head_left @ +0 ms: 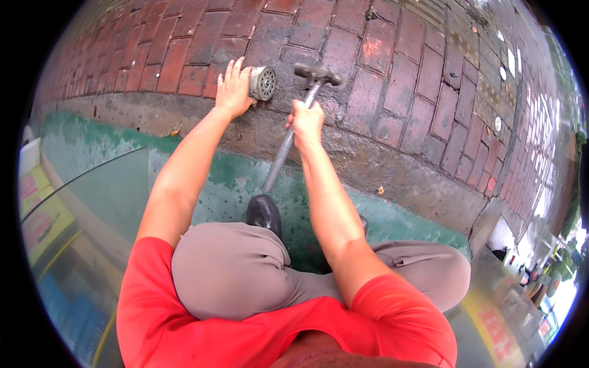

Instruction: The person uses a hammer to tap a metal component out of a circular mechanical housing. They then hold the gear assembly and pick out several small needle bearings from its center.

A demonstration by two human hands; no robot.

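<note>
A round, grey metal part [262,84] with a ring of holes in its end face lies on its side on the brick paving, the holed face turned to the right. My left hand [233,90] steadies it from the left, fingers along its far side and thumb at its near side. My right hand [305,122] is wrapped round the grey handle [283,153] of a hammer, close below the head. The dark hammer head [318,74] is just right of the metal part, apart from it. The handle's lower end reaches down toward my black boot [264,213].
Reddish brick paving [202,46] spreads ahead, bordered by a concrete strip [356,161] and a wet green ledge [233,178] under my feet. A glass panel [92,214] stands at left. My bent knees [230,270] are close below my arms.
</note>
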